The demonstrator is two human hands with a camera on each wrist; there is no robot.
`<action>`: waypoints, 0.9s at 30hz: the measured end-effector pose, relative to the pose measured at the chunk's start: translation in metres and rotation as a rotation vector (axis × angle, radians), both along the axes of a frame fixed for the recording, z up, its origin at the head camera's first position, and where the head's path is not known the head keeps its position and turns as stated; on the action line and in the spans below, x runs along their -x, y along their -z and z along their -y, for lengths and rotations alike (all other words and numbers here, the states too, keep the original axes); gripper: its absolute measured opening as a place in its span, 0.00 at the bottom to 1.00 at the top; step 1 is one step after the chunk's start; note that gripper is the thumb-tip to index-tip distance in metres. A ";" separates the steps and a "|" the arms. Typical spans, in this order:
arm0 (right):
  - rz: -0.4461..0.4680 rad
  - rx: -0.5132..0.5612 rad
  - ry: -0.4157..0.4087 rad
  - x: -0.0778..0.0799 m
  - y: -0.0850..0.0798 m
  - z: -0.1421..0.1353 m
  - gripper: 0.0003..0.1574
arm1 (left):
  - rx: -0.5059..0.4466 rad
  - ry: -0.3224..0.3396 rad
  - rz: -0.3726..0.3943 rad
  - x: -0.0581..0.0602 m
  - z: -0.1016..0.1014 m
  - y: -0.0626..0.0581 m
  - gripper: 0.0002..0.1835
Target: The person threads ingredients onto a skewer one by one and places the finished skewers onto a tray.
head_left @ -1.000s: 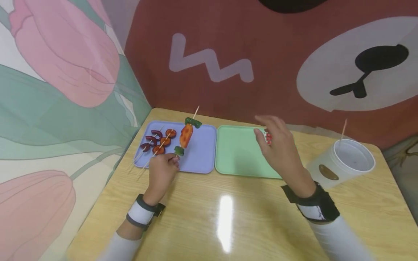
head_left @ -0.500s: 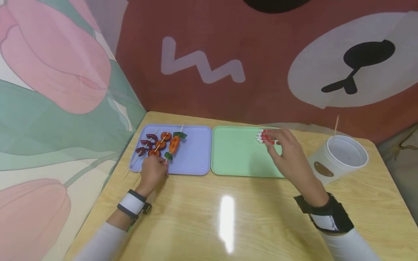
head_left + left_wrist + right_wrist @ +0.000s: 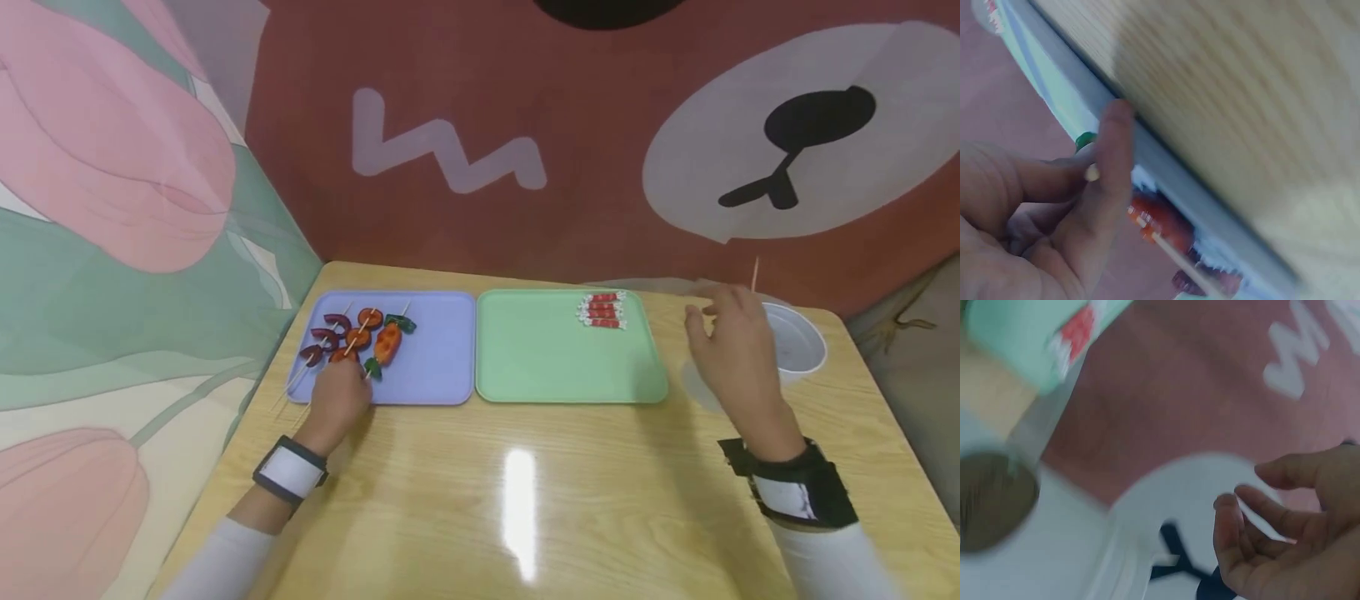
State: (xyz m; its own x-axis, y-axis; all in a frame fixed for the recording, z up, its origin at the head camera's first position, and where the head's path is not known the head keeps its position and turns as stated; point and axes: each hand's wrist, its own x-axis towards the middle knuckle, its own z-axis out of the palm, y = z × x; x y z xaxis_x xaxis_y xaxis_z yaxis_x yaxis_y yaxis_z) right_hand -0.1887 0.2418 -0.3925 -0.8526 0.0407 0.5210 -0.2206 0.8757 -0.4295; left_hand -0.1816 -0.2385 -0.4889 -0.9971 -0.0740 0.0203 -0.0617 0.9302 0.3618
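My left hand (image 3: 339, 398) pinches the near end of a skewer (image 3: 387, 344) threaded with an orange piece between green ones. That skewer lies over the purple tray (image 3: 438, 354), at the right of its row. In the left wrist view, the tip of its stick (image 3: 1092, 172) pokes out between thumb and finger. Two more skewers lie to its left, one with orange-red round slices (image 3: 358, 337), the other with dark purple-red pieces (image 3: 326, 337). My right hand (image 3: 738, 367) holds nothing, fingers loosely bent, in front of a white bucket (image 3: 810, 371) with a stick (image 3: 755, 275) standing up from it.
A green tray (image 3: 547, 358) adjoins the purple one. Several red-and-white wrapped candies (image 3: 602, 310) lie in its far right corner. Both trays sit on a wooden table (image 3: 420, 500), against a wall with a bear picture (image 3: 585, 200).
My left hand has lowered the green-and-orange skewer onto the purple tray beside the others. My right hand has moved right, from over the candies to the bucket.
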 end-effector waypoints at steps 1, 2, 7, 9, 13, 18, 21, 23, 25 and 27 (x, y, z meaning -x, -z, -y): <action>-0.011 0.007 0.032 0.003 -0.002 -0.008 0.20 | 0.025 0.005 -0.002 -0.001 0.000 -0.001 0.10; -0.014 0.014 0.070 0.007 -0.005 -0.015 0.21 | 0.046 0.011 0.000 -0.001 0.001 -0.001 0.09; 0.073 0.042 0.252 0.024 -0.010 -0.052 0.28 | 0.171 0.034 0.009 -0.004 -0.001 0.000 0.09; 0.141 0.044 0.283 0.029 -0.008 -0.062 0.31 | 0.219 0.038 0.026 -0.005 -0.002 0.001 0.09; 0.189 0.066 0.277 0.034 -0.001 -0.071 0.31 | 0.278 0.060 0.009 -0.005 -0.003 0.004 0.08; 0.152 0.077 0.271 0.036 0.008 -0.074 0.26 | 0.284 0.081 -0.028 -0.006 -0.004 0.004 0.07; 0.154 0.074 0.277 0.037 0.008 -0.077 0.24 | 0.296 0.078 -0.018 -0.010 -0.004 -0.002 0.06; 0.166 0.087 0.295 0.037 0.006 -0.080 0.25 | 0.292 0.074 -0.039 -0.014 -0.004 -0.008 0.06; 0.158 0.108 0.330 0.035 0.000 -0.082 0.25 | 0.260 0.069 -0.107 -0.017 -0.004 -0.016 0.06; 0.112 0.141 0.382 0.033 -0.007 -0.084 0.25 | 0.205 0.072 -0.228 -0.019 -0.006 -0.025 0.07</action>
